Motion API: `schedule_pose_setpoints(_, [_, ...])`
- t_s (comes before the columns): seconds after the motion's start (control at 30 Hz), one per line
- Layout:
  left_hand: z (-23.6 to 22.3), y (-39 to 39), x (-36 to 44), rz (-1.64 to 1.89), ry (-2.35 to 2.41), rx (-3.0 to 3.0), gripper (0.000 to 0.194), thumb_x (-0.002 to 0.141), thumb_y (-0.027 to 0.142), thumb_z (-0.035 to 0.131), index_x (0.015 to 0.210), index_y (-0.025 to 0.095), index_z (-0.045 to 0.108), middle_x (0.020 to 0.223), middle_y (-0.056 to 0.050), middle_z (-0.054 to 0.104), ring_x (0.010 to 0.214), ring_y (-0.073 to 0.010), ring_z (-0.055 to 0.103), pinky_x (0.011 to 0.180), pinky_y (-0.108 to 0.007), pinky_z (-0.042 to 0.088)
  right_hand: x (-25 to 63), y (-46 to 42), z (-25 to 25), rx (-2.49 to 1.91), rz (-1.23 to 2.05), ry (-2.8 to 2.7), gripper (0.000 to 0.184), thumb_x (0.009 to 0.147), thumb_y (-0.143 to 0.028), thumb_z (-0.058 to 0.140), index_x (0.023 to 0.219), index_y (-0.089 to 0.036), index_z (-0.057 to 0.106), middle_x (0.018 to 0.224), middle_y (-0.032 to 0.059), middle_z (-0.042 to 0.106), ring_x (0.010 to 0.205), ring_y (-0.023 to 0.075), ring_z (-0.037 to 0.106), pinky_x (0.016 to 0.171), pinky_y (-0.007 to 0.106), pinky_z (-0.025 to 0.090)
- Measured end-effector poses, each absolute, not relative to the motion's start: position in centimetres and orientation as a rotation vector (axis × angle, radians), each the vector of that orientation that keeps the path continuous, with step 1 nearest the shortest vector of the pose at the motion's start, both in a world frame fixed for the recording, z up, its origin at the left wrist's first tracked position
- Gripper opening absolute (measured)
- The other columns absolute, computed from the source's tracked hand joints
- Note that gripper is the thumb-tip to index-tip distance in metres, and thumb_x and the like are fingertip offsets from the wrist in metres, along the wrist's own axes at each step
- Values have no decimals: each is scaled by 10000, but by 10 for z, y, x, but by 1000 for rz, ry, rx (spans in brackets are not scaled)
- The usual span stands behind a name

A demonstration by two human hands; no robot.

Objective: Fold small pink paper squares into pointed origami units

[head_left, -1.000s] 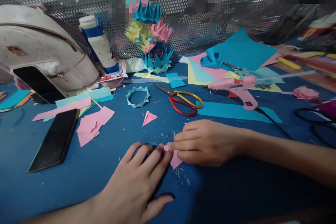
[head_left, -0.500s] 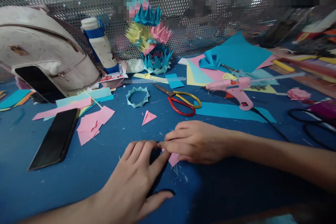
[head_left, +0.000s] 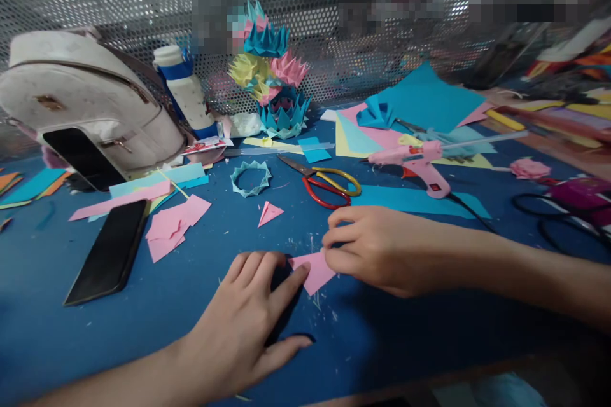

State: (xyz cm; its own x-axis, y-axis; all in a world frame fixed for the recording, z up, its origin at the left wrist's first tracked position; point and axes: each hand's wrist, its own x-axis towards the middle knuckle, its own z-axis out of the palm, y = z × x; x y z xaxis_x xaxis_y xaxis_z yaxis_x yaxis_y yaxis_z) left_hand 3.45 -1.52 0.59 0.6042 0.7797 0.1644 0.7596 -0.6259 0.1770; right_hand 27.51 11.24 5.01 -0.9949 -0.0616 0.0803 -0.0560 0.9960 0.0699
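Note:
A folded piece of pink paper (head_left: pixel 315 273), roughly triangular, lies on the blue table in front of me. My left hand (head_left: pixel 255 315) rests flat with its fingers stretched out, the index fingertip pressing on the paper's left part and the thumb apart on the table. At the paper's right corner, the fingers of my right hand (head_left: pixel 372 251) are pinched together on its edge; the fingertips are partly hidden. Just beyond are a small folded pink triangle (head_left: pixel 270 213), a light-blue zigzag paper ring (head_left: pixel 251 179) and scissors (head_left: pixel 329 184) with red and yellow handles.
A pink glue gun (head_left: pixel 413 162) lies on a blue paper strip (head_left: pixel 401 198). Pink paper squares (head_left: pixel 172 229) and a black phone (head_left: pixel 109 254) are on the left, before a white backpack (head_left: pixel 90 102) and bottle (head_left: pixel 188 95). Folded paper flowers (head_left: pixel 284 111) stand at the back.
My right hand has slid right, away from my left fingertips, uncovering more of the pink paper. My left hand stays in place. The view has shifted slightly.

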Motion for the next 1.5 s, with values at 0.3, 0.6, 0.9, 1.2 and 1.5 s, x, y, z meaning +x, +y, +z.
schedule_pose_setpoints(0.3, [9, 2, 33, 613, 1252, 2639, 267, 1051, 302, 477, 1235, 203, 643, 1240, -106, 610, 1124, -246, 551, 959, -445, 409, 269, 121, 26, -354, 296, -2866, 238, 1048, -267, 408, 1013, -168, 621, 893, 49, 672, 783, 171, 583, 683, 296, 379])
schedule_pose_setpoints(0.6, [12, 8, 33, 738, 1142, 2637, 228, 1050, 162, 448, 1121, 179, 664, 1048, -58, 715, 976, -171, 643, 914, -364, 442, 260, 112, 22, -638, 978, -2713, 161, 920, -315, 680, 845, -176, 648, 875, 0, 642, 852, 151, 577, 713, 255, 397])
schedule_pose_setpoints(0.9, [13, -3, 37, 675, 804, 2852, 304, 1026, 131, 429, 1269, 121, 612, 1147, -111, 718, 1080, -198, 632, 996, -377, 465, 252, 109, 18, -421, 1116, -2639, 178, 1005, -195, 490, 965, -156, 660, 1006, 50, 689, 958, 176, 576, 865, 312, 427])
schedule_pose_setpoints(1.2, [8, -1, 33, 545, 795, 2912, 339, 1029, 138, 421, 1320, 96, 590, 1240, -146, 676, 1189, -232, 609, 1067, -415, 475, 260, 122, 20, -237, 1109, -2690, 220, 928, -290, 662, 1089, -161, 585, 1108, 80, 593, 1021, 183, 542, 904, 323, 450])
schedule_pose_setpoints(1.5, [8, -4, 29, 393, 777, 2937, 413, 1017, 152, 415, 1411, 132, 535, 1321, -150, 620, 1240, -270, 560, 1080, -488, 454, 267, 143, 18, 15, 1299, -2688, 193, 950, -326, 671, 885, -153, 723, 1031, 74, 639, 1051, 159, 564, 962, 292, 428])
